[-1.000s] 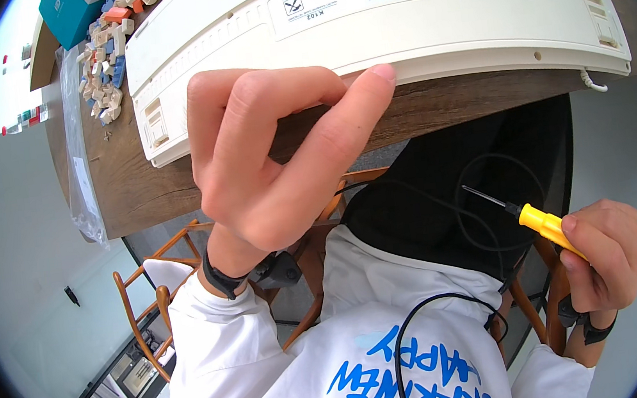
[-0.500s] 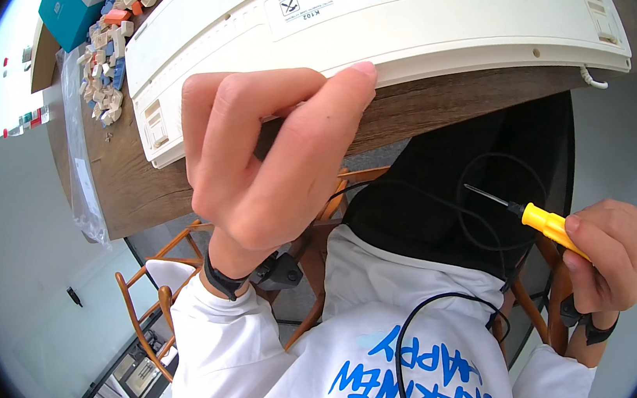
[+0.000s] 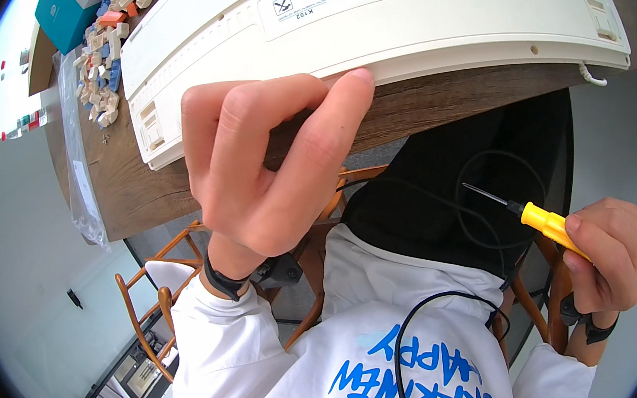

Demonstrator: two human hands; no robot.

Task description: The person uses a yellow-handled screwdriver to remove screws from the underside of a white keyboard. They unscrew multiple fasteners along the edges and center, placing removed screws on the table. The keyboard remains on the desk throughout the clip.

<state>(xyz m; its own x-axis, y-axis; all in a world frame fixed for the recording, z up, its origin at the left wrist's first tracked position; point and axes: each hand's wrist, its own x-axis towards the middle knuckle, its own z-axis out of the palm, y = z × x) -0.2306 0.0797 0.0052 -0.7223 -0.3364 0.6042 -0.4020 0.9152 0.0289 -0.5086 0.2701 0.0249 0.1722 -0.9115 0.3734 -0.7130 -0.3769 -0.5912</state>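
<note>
A cream keyboard lies face down on the wooden table, its underside and label upward. My left hand reaches up to the keyboard's near edge, thumb tip touching that edge and fingers curled, holding nothing that I can see. My right hand is low at the right, over my lap, gripping a yellow-handled screwdriver whose thin black shaft points up and left, away from the keyboard.
A pile of loose keycaps in cream, blue and orange lies at the table's far left, beside a teal box. A clear plastic bag hangs off the left edge. Wooden chair parts sit below; a black cable loops over my lap.
My left hand has shifted up toward the keyboard's near edge, thumb now touching it. The right hand with the screwdriver has barely moved.
</note>
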